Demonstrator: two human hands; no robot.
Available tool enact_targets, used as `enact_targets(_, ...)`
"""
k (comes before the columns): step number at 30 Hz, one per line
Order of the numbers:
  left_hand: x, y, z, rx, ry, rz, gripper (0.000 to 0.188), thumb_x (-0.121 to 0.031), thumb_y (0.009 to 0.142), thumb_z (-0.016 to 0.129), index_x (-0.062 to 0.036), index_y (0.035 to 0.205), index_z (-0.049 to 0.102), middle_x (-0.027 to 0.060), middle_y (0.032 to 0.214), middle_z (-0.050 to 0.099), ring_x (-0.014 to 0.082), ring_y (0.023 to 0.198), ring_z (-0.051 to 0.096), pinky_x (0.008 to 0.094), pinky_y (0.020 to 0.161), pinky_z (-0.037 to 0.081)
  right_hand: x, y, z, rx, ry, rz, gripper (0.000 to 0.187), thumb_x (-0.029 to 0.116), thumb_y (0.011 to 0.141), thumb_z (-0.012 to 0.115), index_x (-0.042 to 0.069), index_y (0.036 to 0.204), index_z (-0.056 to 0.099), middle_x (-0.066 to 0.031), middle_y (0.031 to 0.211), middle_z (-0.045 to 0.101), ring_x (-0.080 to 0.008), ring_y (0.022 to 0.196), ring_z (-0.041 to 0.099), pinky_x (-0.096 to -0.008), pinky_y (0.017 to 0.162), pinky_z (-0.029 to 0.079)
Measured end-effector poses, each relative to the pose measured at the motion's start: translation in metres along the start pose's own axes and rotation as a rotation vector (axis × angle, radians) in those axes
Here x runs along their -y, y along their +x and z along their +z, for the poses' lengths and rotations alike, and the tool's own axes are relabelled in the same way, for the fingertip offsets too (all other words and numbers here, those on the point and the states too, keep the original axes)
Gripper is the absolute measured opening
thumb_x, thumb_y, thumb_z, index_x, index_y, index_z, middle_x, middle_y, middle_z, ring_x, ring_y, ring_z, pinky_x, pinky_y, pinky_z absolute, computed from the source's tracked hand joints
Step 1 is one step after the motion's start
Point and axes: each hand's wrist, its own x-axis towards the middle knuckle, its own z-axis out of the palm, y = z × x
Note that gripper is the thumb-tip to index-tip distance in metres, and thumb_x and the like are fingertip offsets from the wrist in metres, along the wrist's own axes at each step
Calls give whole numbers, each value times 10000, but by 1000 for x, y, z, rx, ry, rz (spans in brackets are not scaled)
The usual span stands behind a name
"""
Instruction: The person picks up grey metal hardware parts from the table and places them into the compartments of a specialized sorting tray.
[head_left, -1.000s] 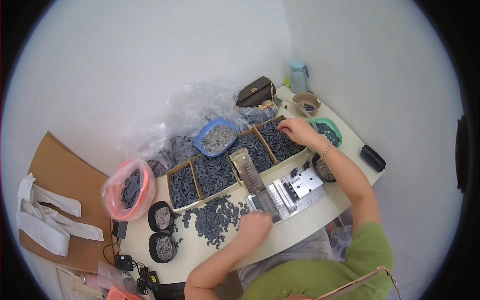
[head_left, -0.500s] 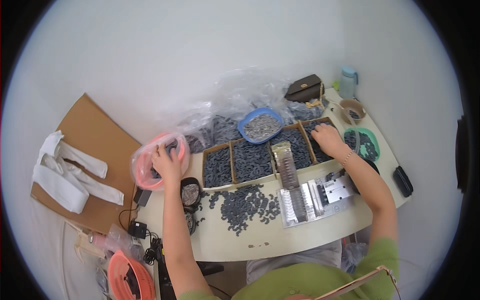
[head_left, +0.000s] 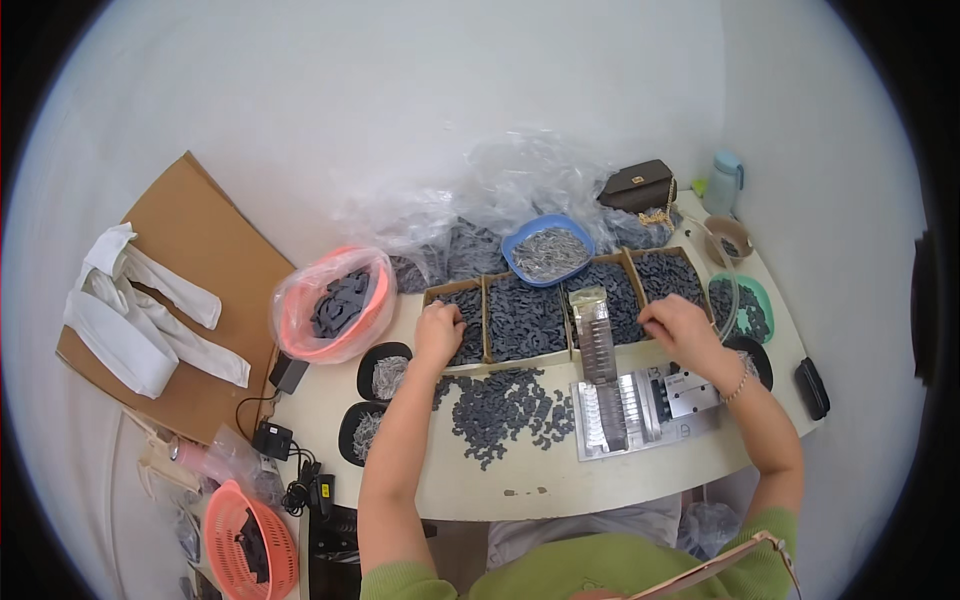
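Note:
My left hand (head_left: 438, 335) is at the leftmost compartment of a row of cardboard trays (head_left: 528, 362), its fingers curled over small dark grey plastic pieces (head_left: 527, 315). Whatever those fingers hold is hidden. At the front of the rightmost compartment is my right hand (head_left: 680, 328), thumb and fingers pinched together; anything between them is too small to make out. Just below it lies a metal fixture (head_left: 640, 410) with a slotted block. A clear ribbed holder (head_left: 597, 340) stretches from the fixture over the trays. Loose dark pieces (head_left: 505, 410) are scattered in front of the trays.
A blue basin (head_left: 548, 250) of small metal parts rests on the trays. Left stands a pink bag-lined basket (head_left: 335, 305) of dark pieces, near black bowls (head_left: 385, 370) of metal parts. A green dish (head_left: 740, 305), brown bowl (head_left: 728, 240) and black case (head_left: 812, 388) are right.
My left hand has left the pink basket and moved right to the leftmost compartment. My right hand has drawn back toward the front edge of the rightmost compartment. The view has shifted slightly.

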Motion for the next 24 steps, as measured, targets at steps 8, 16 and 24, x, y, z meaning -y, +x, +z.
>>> enact_targets(8,-4,-6,-40,-13,-178,-248,126,-119,788,697,-39,880,728,170,882,695,252,727,675,327,664,518,47,-40,17,199,213,-34,115,55,802,628,51,918,628,-107,902,597,-305,868,575,-381,750,480)
enact_targets(16,-155,-115,-2,363,-918,190,103,-40,793,699,-48,892,723,75,868,682,166,774,626,265,669,496,51,-60,42,248,257,-33,108,82,806,650,55,909,631,-101,884,613,-295,856,592,-382,758,484)
enact_targets(24,-158,-138,-10,146,-235,821,292,-73,742,643,-61,1033,673,85,1054,600,240,915,578,356,790,479,49,-69,39,221,217,-55,112,93,795,661,60,896,624,-85,858,600,-282,839,587,-373,745,488)
